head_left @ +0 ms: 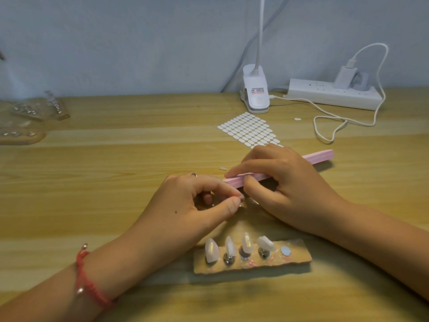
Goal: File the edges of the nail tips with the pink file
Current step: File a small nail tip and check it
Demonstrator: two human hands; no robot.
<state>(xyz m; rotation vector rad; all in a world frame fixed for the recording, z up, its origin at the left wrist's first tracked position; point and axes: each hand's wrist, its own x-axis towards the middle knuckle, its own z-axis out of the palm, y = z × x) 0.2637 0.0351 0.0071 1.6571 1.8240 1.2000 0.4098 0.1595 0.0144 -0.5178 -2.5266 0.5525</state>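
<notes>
My right hand (285,182) grips the long pink file (320,156), which slants from the upper right down to the middle of the table. Its lower end meets the fingertips of my left hand (197,205). That hand pinches a small nail tip (242,199) between thumb and forefinger, mostly hidden by the fingers. In front of my hands lies a wooden holder strip (297,256) with several pale nail tips (211,250) standing on small metal stands; its right-most spot has only a small round pad.
A sheet of white oval stickers (250,130) lies behind my hands. A white clip lamp (255,91), a power strip (334,94) and a looping white cable (329,126) sit at the back right. More holder strips in clear bags (30,112) lie at the far left.
</notes>
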